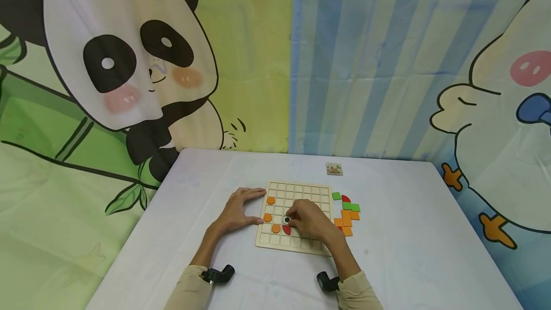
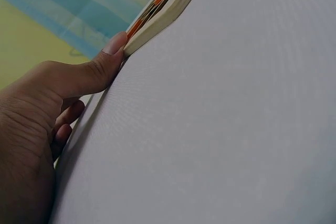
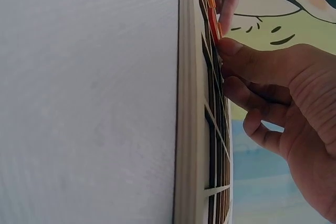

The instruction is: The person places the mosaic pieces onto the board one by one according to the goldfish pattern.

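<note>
A wooden grid board [image 1: 297,248] lies on the table. My left hand [image 1: 237,210] rests at its left edge, thumb and fingers spread apart, touching the side; in the left wrist view the thumb [image 2: 113,51] meets the board's corner. Over the middle of the board, my right hand [image 1: 311,219] pinches a small white round piece with a black dot [image 1: 287,220] between thumb and fingertips. Just below it sits a red quarter-round piece [image 1: 286,229]. Orange round pieces [image 1: 276,228] occupy several squares on the left side. The right palm hides part of the grid.
Right of the board lie loose green square pieces [image 1: 350,206], orange square pieces [image 1: 346,217] and a red rounded piece [image 1: 346,198]. A small patterned card [image 1: 334,169] is near the table's back edge. Printed curtains [image 1: 366,61] hang behind the table.
</note>
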Demonstrator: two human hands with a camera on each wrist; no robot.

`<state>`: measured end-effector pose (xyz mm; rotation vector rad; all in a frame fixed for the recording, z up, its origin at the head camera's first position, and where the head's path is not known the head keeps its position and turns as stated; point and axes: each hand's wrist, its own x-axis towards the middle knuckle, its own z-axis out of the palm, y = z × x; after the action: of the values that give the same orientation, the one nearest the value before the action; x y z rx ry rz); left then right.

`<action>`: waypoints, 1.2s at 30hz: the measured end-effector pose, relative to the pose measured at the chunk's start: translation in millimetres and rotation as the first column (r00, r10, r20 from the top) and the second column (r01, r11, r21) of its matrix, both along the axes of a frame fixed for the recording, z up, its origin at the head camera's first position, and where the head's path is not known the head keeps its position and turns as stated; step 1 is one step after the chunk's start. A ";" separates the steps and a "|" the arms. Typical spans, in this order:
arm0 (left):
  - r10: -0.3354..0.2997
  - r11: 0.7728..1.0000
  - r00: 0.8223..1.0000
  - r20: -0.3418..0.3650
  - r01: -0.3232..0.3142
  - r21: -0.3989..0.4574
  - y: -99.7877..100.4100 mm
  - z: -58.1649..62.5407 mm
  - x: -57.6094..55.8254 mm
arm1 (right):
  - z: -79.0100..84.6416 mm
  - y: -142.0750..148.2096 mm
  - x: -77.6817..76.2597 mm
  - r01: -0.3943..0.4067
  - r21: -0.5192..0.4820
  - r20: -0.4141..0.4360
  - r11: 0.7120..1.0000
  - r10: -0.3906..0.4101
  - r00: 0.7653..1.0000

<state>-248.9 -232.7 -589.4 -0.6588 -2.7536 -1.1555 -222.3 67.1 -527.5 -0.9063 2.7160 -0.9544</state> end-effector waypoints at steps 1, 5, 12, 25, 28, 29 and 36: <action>0.001 1.000 1.000 0.000 -0.001 -0.001 0.1 -0.2 -0.1 | 0.3 0.5 0.2 0.004 0.002 0.000 1.000 -0.004 1.000; 0.004 1.000 1.000 0.000 -0.004 -0.008 0.3 -1.0 -0.5 | 2.3 3.5 0.7 0.035 0.018 -0.016 0.999 -0.034 0.999; 0.010 1.000 1.000 -0.006 -0.010 -0.001 0.3 -3.1 -1.1 | 3.1 17.4 -2.5 0.081 0.022 -0.046 0.997 -0.079 0.996; 0.017 1.000 1.000 -0.007 -0.017 -0.014 0.4 -1.7 0.5 | 4.3 48.0 -6.4 0.189 0.016 0.003 0.982 -0.189 0.982; 0.014 1.000 1.000 -0.003 -0.014 -0.012 0.5 -1.2 0.6 | 3.0 56.8 -5.0 0.214 0.030 0.019 0.976 -0.214 0.977; 0.012 1.000 1.000 -0.001 -0.012 -0.013 0.6 -1.2 0.6 | 2.8 60.0 -4.3 0.218 0.030 0.025 0.976 -0.219 0.976; 0.010 1.000 1.000 0.002 -0.010 -0.025 0.8 -1.0 0.2 | 1.8 80.2 -1.1 0.238 0.019 0.064 0.971 -0.238 0.969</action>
<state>-248.7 -231.9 -590.4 -0.6453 -2.7742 -1.1229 -223.4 147.3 -525.6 -0.5433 2.8143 -0.9885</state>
